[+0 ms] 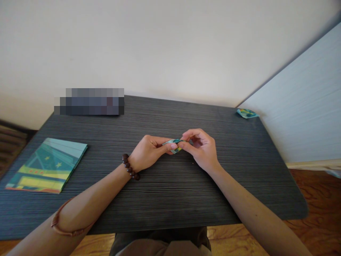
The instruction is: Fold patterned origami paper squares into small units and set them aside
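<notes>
Between my two hands, above the middle of the dark table (170,199), is a small folded piece of paper (176,141) printed in green and yellow. My left hand (149,151) grips its left side, thumb on top and fingers beneath. The thumb and forefinger of my right hand (201,147) pinch its right end. Part of the paper is hidden by my fingers. Lying flat at the left is a stack of square printed paper sheets (46,165), green and yellow with stars.
At the far right corner rests a small folded paper piece (247,113) in similar colours. A blurred-out object (92,102) stands at the back left. The wall (170,46) borders the table's back, and a pale panel (301,96) its right side.
</notes>
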Available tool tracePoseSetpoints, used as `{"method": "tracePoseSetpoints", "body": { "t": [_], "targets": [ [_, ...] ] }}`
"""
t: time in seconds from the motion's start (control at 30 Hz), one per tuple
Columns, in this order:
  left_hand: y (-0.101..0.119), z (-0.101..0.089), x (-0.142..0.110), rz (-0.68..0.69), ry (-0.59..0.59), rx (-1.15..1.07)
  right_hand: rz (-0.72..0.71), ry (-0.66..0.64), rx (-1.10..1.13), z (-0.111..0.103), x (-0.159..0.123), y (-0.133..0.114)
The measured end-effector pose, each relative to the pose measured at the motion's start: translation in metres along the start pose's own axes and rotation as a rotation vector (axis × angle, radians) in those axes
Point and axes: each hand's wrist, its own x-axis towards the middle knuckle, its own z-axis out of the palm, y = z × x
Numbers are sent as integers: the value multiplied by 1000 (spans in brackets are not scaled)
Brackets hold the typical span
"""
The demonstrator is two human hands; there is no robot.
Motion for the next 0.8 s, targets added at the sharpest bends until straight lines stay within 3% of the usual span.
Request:
{"method": "tracePoseSetpoints", "body": {
  "t": [0.13, 0.33, 0.63, 0.8],
  "targets": [
    [2, 2, -1, 18, 38, 30, 9, 5, -8, 0, 0, 0],
    [4, 5, -3, 181, 222, -22, -25, 31, -51, 0, 0, 2],
    [6, 4, -3, 202, 316, 120, -11, 36, -18, 0, 0, 1],
    [8, 6, -5, 210, 347, 80, 56, 52, 41, 1, 0, -2]
  ]
}}
